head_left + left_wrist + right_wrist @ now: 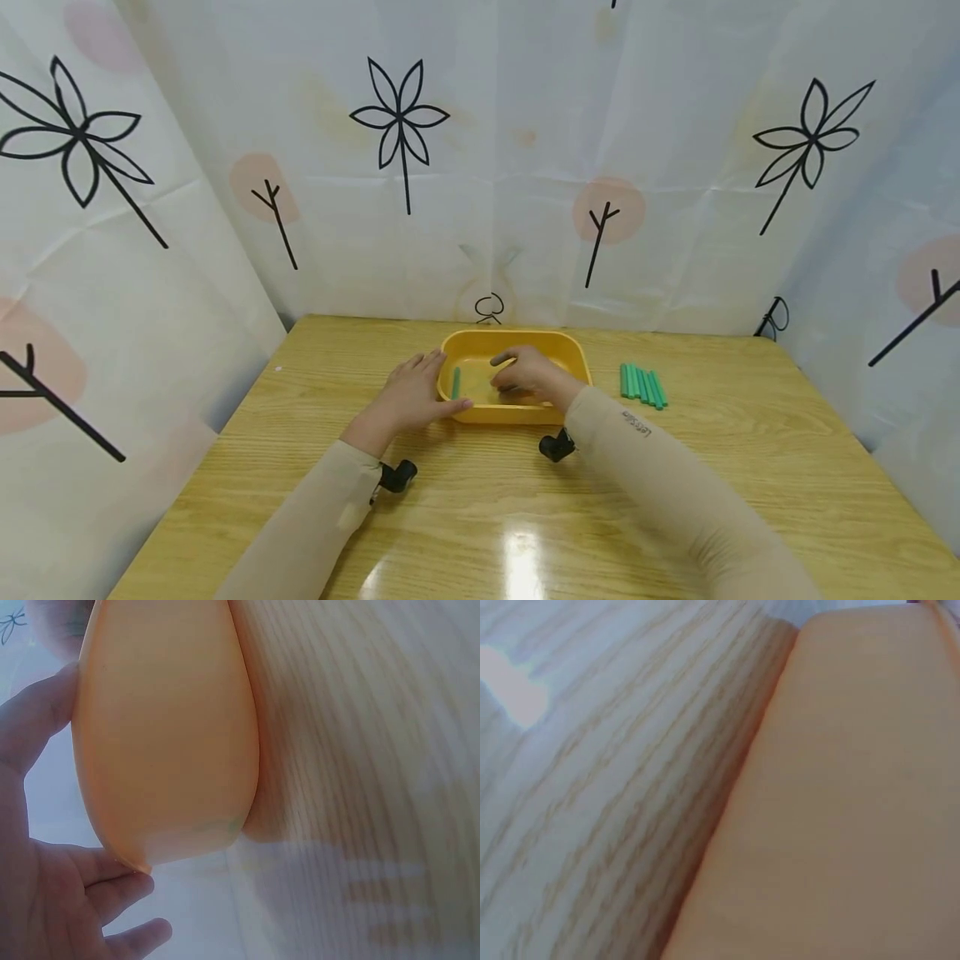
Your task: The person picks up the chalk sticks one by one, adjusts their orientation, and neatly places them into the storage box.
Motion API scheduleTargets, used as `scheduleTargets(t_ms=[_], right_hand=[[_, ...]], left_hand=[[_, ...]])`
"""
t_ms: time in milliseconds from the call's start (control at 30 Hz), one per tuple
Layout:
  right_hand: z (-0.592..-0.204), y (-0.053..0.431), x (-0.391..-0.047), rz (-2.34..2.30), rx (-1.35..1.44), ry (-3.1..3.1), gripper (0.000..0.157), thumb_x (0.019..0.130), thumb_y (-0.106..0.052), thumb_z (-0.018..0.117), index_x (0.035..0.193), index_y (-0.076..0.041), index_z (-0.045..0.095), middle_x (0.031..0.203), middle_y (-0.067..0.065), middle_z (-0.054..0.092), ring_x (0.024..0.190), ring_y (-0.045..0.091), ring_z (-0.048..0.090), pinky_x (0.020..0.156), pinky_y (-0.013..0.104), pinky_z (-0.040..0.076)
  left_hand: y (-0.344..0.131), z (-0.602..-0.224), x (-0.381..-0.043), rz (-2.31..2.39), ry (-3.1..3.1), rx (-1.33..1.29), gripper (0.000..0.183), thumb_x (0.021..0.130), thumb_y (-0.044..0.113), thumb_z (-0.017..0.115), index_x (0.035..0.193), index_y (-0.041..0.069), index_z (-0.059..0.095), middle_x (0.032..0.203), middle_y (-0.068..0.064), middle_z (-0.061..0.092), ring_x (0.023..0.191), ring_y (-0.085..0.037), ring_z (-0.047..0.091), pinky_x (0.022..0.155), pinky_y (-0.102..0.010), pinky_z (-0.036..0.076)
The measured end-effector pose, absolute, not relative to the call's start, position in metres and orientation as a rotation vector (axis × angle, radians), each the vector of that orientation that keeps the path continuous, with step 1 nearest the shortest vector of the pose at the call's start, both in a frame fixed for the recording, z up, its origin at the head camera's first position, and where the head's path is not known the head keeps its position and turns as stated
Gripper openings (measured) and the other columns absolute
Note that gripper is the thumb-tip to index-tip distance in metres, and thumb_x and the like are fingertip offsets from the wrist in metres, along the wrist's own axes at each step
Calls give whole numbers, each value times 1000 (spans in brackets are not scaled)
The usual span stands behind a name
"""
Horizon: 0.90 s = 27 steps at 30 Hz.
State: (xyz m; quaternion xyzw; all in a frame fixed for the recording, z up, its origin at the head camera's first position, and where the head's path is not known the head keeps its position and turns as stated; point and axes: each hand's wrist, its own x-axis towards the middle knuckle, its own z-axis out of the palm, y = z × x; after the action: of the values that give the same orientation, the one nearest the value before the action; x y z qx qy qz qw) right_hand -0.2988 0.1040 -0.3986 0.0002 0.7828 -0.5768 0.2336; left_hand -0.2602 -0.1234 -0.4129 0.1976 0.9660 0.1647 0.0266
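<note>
Yellow tray (pixel 502 414), left hand (pixel 411 396) seemingly spanning.

The tray (pixel 510 415) is yellow-orange, the sticks (pixel 642 386) green, the tabletop (pixel 465 521) wood-grained tan, the sleeves (pixel 667 483) beige, the curtain (pixel 495 150) white with black flowers (pixel 400 116).

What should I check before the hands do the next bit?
1. Yellow plastic tray sitting on the wood-grain table: ok.
2. Left hand touching the tray's rim: ok.
3. A green stick inside, toward the left end: ok.
4. Every stick inside: not ok; a group of green sticks lies to the tray's right.
5. Right hand holding a stick: cannot tell; its fingertips are unclear.
</note>
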Motion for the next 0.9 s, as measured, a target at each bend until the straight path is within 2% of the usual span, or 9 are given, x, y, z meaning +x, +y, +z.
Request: scheduleTargets(t_ms=[200, 567, 800, 900], right_hand=[[-388, 110, -294, -1573, -60, 2146, 49, 94, 5, 62, 141, 7, 49, 107, 17, 60, 84, 23, 60, 88, 43, 57], [-363, 144, -279, -1540, -190, 2160, 46, 97, -1, 62, 140, 8, 48, 107, 16, 59, 85, 23, 61, 96, 51, 52], [-341, 172, -276, -1578, -274, 2132, 45, 98, -2, 61, 139, 7, 45, 104, 13, 57, 86, 22, 59, 87, 38, 56], [-330, 182, -275, -1595, -279, 2133, 44, 99, -2, 61, 139, 7, 45, 104, 11, 56, 87, 21, 59, 86, 37, 56]], left_hand=[[-125, -412, -260, 506, 2986, 614, 105, 88, 74, 55, 158, 2, 25, 163, -17, 24, 148, -43, 22, 118, -59, 16], [-121, -411, -255, 535, 2976, 612, 103, 89, 71, 58, 158, 1, 26, 163, -18, 24, 147, -44, 22, 118, -60, 16], [-123, -409, -254, 494, 2983, 625, 104, 90, 73, 55, 158, 1, 25, 163, -18, 23, 147, -44, 23, 118, -60, 17], [-124, -408, -254, 486, 2979, 619, 104, 89, 74, 54, 158, 1, 24, 164, -17, 22, 147, -44, 22, 118, -59, 16]])
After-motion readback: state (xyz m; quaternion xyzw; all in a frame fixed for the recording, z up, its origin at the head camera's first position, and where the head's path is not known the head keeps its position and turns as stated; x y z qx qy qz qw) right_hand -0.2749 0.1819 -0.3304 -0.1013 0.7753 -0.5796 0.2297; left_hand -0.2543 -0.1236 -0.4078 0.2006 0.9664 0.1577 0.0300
